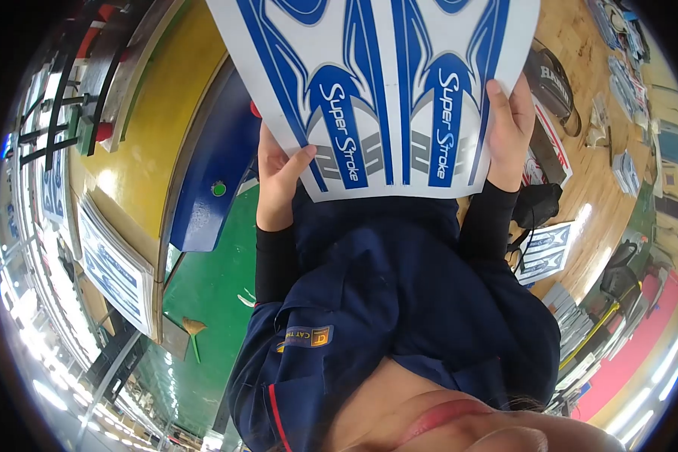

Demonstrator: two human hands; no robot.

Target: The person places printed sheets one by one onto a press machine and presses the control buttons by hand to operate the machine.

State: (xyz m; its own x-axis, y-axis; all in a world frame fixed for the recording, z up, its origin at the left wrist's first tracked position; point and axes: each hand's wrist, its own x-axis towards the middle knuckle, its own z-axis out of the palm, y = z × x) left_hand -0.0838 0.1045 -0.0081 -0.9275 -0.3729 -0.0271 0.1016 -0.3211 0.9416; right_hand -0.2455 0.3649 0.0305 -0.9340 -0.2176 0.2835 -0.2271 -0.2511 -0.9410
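A large white printed sheet [394, 90] with blue and grey "Super Stroke" graphics fills the top middle of the head view. My left hand [282, 177] grips its lower left edge, with the thumb on the printed face and the other fingers mostly hidden behind. On the right edge, somewhat higher, my right hand [511, 128] holds the same sheet, thumb in front and fingers behind. The sheet is raised in front of my dark blue work jacket [399, 279].
A yellow and blue machine [215, 166] stands at left, with a red knob [104, 132]. Below it lies a stack of printed sheets [117, 264]. The wooden table [599, 177] at right bears a black bag [551, 83], a black item [536, 203] and another printed sheet [546, 251].
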